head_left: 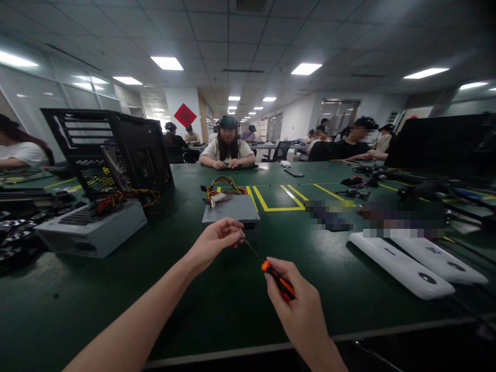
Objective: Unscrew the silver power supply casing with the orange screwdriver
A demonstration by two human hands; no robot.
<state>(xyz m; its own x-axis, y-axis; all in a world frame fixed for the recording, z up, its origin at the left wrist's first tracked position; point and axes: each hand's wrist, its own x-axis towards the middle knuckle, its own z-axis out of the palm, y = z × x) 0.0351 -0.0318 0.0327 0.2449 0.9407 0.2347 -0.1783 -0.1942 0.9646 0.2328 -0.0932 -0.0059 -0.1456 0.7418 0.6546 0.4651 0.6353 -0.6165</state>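
Observation:
My right hand (pixel 300 299) is wrapped round the orange and black handle of a screwdriver (pixel 283 283), its thin shaft slanting up and left. At the tip of the shaft, my left hand (pixel 217 240) has thumb and forefinger pinched together. Whatever is between those fingers is too small to make out. Just behind my left hand, a grey computer power supply (pixel 231 208) sits on the green table, and part of its front is hidden by that hand. A bundle of coloured cables (pixel 222 191) with a white connector lies on its top.
On the left stand a black computer case (pixel 112 150) and another power supply (pixel 96 230). To the right lie two white power banks (pixel 403 266), (pixel 442 258) and dark cables (pixel 360 181). A person (pixel 228 144) sits across the table (pixel 186 320), behind yellow tape lines (pixel 284 208).

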